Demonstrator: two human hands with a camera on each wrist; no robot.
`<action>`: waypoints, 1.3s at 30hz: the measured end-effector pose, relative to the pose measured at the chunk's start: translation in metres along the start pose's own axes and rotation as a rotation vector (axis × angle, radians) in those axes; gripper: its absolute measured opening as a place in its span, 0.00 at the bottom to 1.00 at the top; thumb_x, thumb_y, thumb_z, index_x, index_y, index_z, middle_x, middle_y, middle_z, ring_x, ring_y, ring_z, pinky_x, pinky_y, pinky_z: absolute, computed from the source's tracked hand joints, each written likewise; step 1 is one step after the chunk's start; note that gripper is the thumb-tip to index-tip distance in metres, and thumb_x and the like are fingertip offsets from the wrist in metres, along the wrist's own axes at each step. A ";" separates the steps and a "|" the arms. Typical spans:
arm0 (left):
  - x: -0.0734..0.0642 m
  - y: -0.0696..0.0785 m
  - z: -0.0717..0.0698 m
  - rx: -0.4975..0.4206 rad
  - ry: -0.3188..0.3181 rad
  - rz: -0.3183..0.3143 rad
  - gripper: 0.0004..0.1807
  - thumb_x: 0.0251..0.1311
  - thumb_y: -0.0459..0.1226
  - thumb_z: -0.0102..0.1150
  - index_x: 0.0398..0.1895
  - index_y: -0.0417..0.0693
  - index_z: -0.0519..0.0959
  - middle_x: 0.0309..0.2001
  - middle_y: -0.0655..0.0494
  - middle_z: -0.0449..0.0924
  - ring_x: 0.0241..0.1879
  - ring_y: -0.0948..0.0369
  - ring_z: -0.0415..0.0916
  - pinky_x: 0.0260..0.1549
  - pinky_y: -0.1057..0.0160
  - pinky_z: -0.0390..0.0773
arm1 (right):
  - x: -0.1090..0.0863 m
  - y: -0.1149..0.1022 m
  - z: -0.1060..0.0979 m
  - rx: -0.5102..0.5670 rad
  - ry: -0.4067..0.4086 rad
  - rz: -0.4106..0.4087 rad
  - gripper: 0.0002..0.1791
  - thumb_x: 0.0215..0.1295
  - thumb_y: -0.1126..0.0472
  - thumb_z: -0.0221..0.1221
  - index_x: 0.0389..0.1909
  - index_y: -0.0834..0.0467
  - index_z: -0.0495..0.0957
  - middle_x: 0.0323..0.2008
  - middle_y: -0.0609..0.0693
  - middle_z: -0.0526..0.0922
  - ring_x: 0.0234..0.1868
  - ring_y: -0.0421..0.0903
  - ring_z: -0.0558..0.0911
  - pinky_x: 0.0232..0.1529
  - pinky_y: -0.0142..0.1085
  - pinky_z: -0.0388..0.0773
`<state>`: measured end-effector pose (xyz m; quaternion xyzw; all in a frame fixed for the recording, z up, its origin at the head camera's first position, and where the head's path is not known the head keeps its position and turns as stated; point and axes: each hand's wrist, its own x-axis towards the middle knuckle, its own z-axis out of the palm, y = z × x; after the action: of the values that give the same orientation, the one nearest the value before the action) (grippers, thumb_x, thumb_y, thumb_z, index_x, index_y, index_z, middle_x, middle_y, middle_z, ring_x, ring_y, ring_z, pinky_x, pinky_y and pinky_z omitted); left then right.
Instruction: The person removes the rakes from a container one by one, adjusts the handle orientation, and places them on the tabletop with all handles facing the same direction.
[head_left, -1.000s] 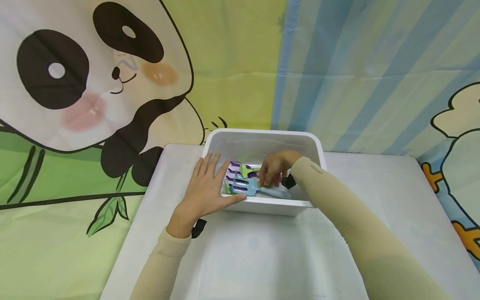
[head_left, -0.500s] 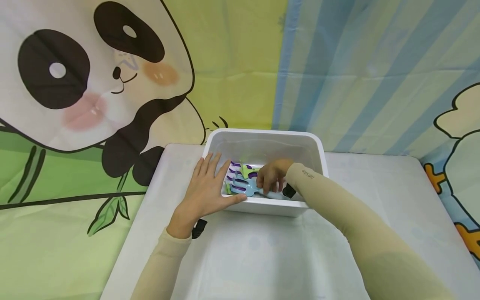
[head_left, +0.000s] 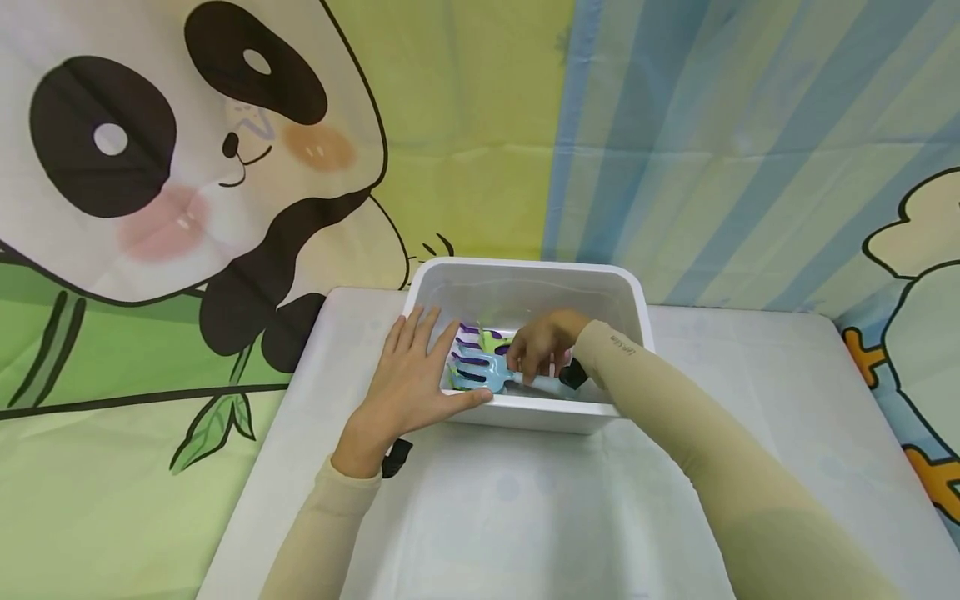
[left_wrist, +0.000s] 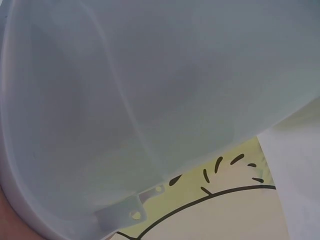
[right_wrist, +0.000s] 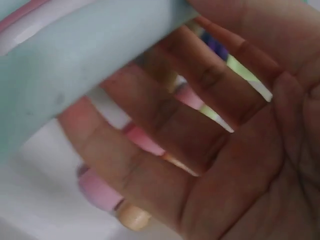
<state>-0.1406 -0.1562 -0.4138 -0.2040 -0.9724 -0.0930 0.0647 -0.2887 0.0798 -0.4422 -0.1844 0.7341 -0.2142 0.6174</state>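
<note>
a light blue fork [head_left: 491, 372] lies near the front wall inside a white tub, its tines toward the tub's left end and its pale handle [right_wrist: 75, 75] running right, under the fingers. the right hand [head_left: 543, 346] reaches down from the right and appears to pinch that handle, fingertips against one edge and the thumb coming in toward the other; where the thumb tip lands is hidden. close by, a yellow-green tool [head_left: 493, 340] and purple tines [head_left: 468, 329] crowd the fork's head, and the right wrist view shows small pink pieces [right_wrist: 101, 191] with tan ends beneath the fingers. the left hand [head_left: 408, 371] is spread wide, fingers straight over the left end of the tub, thumb along its front rim, gripping nothing. the step in hand seems to be handling the fork among its neighbours. a firm hold, thumb opposite fingers, should suit the smooth, rounded handle; the long head may tip if held too far back. lifting the tines straight up before any sideways move would likely avoid snagging the others, while light left-hand pressure could steady the tub [head_left: 525, 265]. around it lies a white-covered bench [head_left: 487, 517], with a panda-printed cloth [head_left: 450, 100] behind.
</note>
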 end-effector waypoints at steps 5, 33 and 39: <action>0.001 0.001 -0.001 -0.006 0.005 0.003 0.62 0.49 0.82 0.40 0.77 0.47 0.61 0.77 0.40 0.49 0.77 0.42 0.38 0.72 0.44 0.35 | -0.010 -0.001 -0.005 -0.038 0.029 -0.004 0.12 0.63 0.64 0.65 0.46 0.56 0.77 0.34 0.48 0.74 0.33 0.47 0.75 0.31 0.36 0.70; 0.001 0.002 -0.002 -0.016 -0.003 -0.013 0.62 0.49 0.82 0.37 0.76 0.48 0.62 0.77 0.41 0.49 0.77 0.42 0.38 0.72 0.44 0.35 | -0.083 -0.014 -0.006 -0.054 0.244 -0.038 0.15 0.65 0.61 0.64 0.51 0.55 0.74 0.40 0.51 0.74 0.32 0.48 0.75 0.31 0.36 0.76; 0.000 0.002 -0.002 -0.022 -0.019 -0.020 0.62 0.49 0.82 0.37 0.77 0.49 0.61 0.78 0.41 0.47 0.77 0.43 0.36 0.72 0.44 0.34 | -0.109 -0.013 -0.004 -0.063 0.269 -0.078 0.16 0.67 0.60 0.63 0.53 0.56 0.73 0.42 0.54 0.74 0.34 0.50 0.76 0.37 0.44 0.82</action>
<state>-0.1394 -0.1546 -0.4110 -0.1958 -0.9739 -0.1023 0.0521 -0.2745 0.1277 -0.3446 -0.2017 0.8089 -0.2373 0.4986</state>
